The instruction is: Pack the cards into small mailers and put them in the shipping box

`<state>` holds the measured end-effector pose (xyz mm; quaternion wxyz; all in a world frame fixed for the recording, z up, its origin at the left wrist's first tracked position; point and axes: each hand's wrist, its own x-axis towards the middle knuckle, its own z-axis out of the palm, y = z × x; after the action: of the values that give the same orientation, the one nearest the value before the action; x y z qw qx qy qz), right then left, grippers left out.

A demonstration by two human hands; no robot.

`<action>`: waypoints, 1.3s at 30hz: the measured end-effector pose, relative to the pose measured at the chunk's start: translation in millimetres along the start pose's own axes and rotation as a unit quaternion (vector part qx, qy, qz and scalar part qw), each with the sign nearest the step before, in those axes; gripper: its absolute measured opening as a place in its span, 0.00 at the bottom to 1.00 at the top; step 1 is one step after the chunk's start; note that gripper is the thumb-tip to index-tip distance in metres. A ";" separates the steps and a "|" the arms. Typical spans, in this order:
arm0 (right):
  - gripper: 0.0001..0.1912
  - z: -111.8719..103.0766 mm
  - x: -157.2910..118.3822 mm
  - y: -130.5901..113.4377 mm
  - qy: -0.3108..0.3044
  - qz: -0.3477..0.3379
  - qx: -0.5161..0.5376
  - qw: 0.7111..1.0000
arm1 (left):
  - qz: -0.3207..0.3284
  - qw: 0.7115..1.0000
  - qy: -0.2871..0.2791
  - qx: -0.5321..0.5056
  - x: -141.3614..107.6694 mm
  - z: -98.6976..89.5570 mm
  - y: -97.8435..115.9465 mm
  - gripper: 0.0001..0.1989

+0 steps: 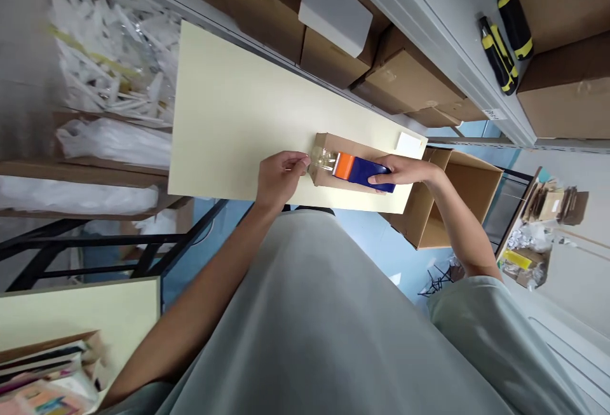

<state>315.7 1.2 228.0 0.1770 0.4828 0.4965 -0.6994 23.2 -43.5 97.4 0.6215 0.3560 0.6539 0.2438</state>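
Note:
On the pale tabletop [238, 110] lies a long, narrow brown cardboard box [372, 142]. My right hand [403, 170] is wrapped round the blue end of a blue and orange tape dispenser [350, 168], which lies over the box with its toothed edge facing left. Shiny clear tape [321, 158] shows between that edge and the box's left end. There my left hand [282, 176] is closed, thumb and forefinger pinched at the edge of the tape. The exact spot between the fingertips is too small to make out.
Brown boxes [333, 59] line the shelf behind the table, with yellow-black cutters [498, 53] on the shelf above. An open carton [457, 192] stands to the right. White plastic parts [114, 53] fill a box at left. Another table [128, 307] is at lower left.

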 end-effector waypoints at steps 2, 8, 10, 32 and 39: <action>0.26 0.6 4.7 -3.5 -0.001 0.010 0.005 1.000 | 0.000 1.000 -0.008 -0.005 7.8 -1.7 -6.5 0.08; 0.24 3.5 15.5 -9.6 0.017 0.043 0.010 0.999 | -0.040 0.996 -0.040 -0.064 34.8 6.2 -31.5 0.09; 0.23 4.4 15.9 -11.0 0.024 0.050 0.010 0.998 | -0.057 0.992 -0.054 -0.102 41.2 14.7 -39.2 0.12; 0.19 20.1 23.0 -3.3 0.054 0.041 -0.013 0.998 | 0.120 0.990 0.027 0.075 7.8 41.7 -25.7 0.08; 0.22 14.8 25.3 11.0 0.020 0.000 -0.012 1.000 | 0.081 0.990 0.062 0.095 3.4 51.5 -31.2 0.10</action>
<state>304.4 -10.7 201.3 0.1726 0.4942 0.5082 -0.6839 69.0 -66.9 65.9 0.5213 0.4496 0.6803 0.2516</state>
